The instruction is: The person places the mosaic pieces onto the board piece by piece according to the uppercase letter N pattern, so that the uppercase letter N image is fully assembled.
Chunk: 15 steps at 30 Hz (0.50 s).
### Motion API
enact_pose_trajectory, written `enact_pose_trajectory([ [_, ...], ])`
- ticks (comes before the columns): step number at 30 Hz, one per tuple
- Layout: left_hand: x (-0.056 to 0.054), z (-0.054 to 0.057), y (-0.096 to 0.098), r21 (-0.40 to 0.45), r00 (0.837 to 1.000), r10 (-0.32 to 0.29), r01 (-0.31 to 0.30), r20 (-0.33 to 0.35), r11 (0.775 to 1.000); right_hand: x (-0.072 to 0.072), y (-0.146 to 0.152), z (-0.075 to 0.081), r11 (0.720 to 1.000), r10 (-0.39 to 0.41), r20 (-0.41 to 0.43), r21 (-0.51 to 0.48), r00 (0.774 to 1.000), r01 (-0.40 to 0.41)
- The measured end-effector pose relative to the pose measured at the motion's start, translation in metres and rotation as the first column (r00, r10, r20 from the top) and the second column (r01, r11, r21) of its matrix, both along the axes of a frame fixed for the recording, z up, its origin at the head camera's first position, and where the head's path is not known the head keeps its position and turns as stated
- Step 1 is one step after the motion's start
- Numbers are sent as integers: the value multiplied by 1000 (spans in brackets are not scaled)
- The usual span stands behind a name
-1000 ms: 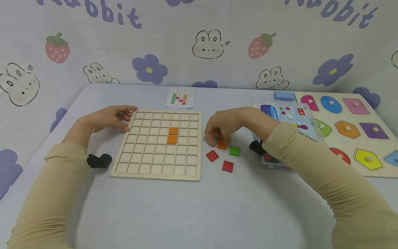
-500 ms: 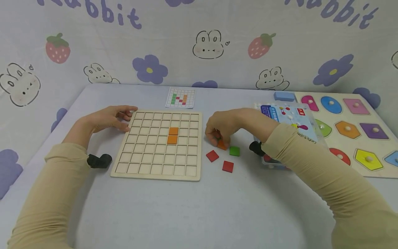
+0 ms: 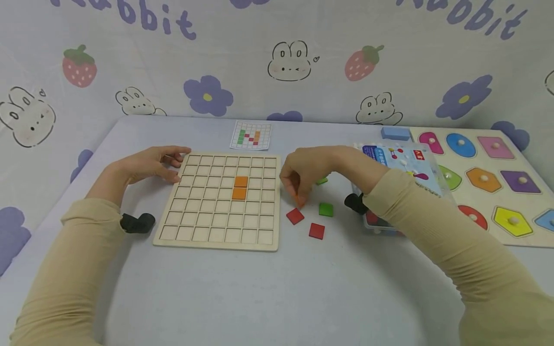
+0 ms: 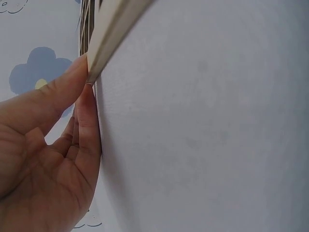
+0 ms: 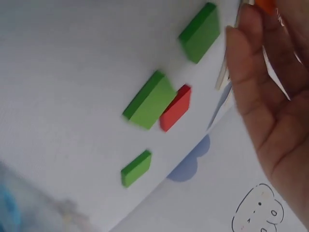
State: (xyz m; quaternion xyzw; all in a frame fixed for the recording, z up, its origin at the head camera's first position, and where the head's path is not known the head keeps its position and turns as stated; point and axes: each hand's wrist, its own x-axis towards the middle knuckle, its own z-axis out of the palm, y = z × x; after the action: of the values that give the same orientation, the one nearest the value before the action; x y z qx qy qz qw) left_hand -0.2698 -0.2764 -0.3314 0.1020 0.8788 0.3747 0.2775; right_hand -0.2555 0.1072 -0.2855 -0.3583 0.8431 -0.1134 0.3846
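The orange tile [image 3: 299,200] is pinched by your right hand [image 3: 307,166] just beside the board [image 3: 216,248], whose far-left corner your spread left hand [image 3: 151,163] touches, presumably to steady it.

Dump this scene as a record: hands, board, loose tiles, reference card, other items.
left_hand: left hand touches the left edge of the grid board
right_hand: right hand pinches an orange tile, right of the board
board_tiles: two orange tiles, adjacent, same column
loose_tiles: two red tiles, green tile, another green tile partly hidden; more may be behind the hand
card: pattern card beyond the board
other: knob puzzle board, far right
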Motion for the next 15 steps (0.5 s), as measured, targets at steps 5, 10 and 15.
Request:
enact_pose_trajectory([
  [5,1,1,0,-3,1000,2,-2,-3,1000,0,-10,1,977,-50,19,-208,999,53],
  [10,1,2,1,-11,1000,5,-5,-4,1000,5,-22,2,933,-123,36,-337,992,127],
  [15,1,2,2,1,1000,7,-7,3,1000,9,-34,1,896,-202,23,-400,979,194],
])
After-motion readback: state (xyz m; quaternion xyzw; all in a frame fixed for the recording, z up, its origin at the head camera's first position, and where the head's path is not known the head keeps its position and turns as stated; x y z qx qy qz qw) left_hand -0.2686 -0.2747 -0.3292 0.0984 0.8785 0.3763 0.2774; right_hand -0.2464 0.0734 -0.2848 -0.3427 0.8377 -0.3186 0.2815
